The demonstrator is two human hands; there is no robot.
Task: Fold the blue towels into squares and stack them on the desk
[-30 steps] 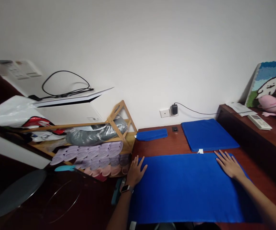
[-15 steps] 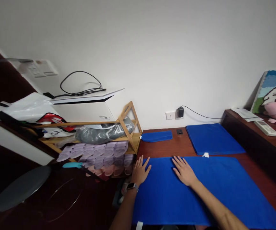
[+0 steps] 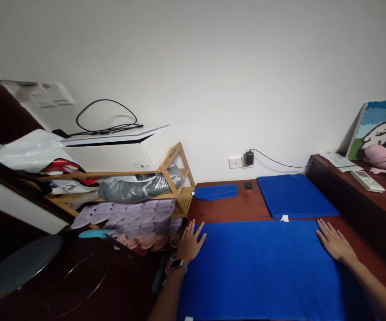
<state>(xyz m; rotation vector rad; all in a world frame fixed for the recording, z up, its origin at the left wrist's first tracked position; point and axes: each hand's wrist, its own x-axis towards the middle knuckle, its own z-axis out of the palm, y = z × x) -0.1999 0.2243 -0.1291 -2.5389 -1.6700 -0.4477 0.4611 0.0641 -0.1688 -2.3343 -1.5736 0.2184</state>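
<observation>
Legible text: none. White carton: small print, unreadable. Plastic bag: lettering, too blurred to read. Spread blue cloth: white label, nothing readable.

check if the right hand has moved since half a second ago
Yes, rightward: the right hand was below the black plug in view; now it's well right of it, at the large blue cloth's right edge.

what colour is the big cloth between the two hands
Plain bright blue; the cloth shows best in the head view.
</observation>
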